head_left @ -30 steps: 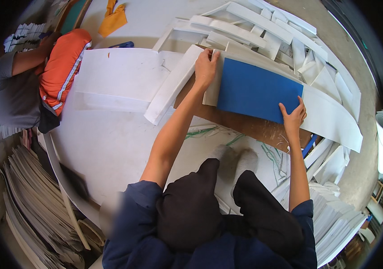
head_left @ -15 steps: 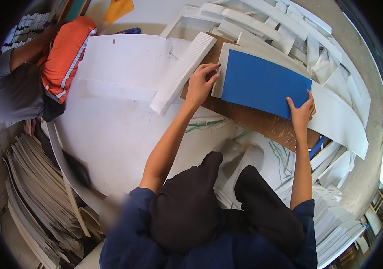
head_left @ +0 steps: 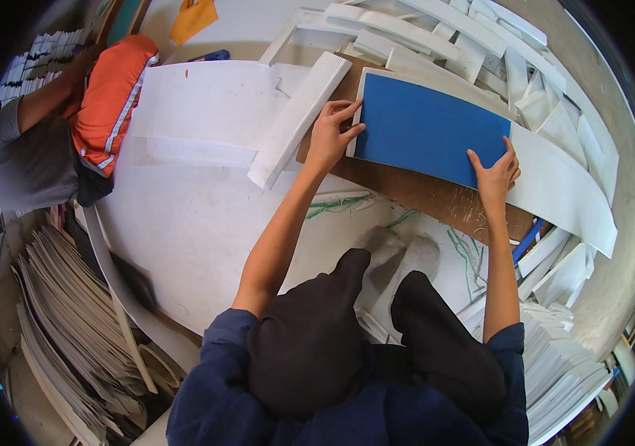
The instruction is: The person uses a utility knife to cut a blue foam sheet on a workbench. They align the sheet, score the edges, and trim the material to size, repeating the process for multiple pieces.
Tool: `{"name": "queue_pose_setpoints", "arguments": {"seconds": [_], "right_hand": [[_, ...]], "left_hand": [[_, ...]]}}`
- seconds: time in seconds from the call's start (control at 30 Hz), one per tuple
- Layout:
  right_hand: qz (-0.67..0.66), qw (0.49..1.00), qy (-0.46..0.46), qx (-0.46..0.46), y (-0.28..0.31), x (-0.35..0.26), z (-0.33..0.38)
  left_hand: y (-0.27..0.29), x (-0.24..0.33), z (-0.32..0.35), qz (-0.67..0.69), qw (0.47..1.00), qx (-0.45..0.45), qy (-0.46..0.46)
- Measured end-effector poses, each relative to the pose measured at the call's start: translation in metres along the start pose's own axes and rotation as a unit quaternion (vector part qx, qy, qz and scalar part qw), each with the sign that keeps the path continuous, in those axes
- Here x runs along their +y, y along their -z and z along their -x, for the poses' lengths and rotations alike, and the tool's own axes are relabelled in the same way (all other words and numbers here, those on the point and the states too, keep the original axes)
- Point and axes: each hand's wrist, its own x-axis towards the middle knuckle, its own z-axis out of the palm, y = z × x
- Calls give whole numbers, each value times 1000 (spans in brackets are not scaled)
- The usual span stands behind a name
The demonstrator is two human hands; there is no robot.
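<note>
A blue rectangular sheet (head_left: 432,130) lies over a slightly larger white sheet (head_left: 352,145), whose edge shows along the left. Both rest on a brown board (head_left: 414,195) in front of me. My left hand (head_left: 331,135) holds the left edge, its thumb and forefinger at the blue border and its other fingers curled. At the lower right corner, my right hand (head_left: 497,175) grips the blue sheet, thumb on top and fingers round the right edge.
A ridged white strip (head_left: 299,123) lies left of the board. White offcuts (head_left: 473,59) are heaped behind it, and a long white panel (head_left: 566,182) extends right. Another person in an orange garment (head_left: 113,100) is at the left. Stacked strips (head_left: 79,320) stand lower left.
The blue sheet has slid left over the white sheet, narrowing the white margin on that side. My right hand has shifted slightly left with it, while my left hand stays at the left edge.
</note>
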Motion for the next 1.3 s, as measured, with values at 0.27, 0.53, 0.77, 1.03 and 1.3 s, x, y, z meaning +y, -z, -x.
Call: {"name": "queue_pose_setpoints", "arguments": {"seconds": [0.27, 0.53, 0.77, 1.03, 1.3], "right_hand": [[-14, 1000, 0, -3, 7, -1, 0], [-333, 941, -42, -39, 12, 68, -37], [-320, 945, -54, -47, 22, 52, -33], [-293, 954, -52, -47, 20, 53, -35], [-287, 958, 13, -17, 20, 51, -43]], "left_hand": [[-9, -5, 0, -37, 997, 41, -52], [-38, -19, 9, -144, 972, 122, -137], [-49, -16, 13, -228, 948, 163, -152], [-83, 46, 15, -421, 863, 65, -270], [-154, 81, -5, -380, 839, -160, -355]]}}
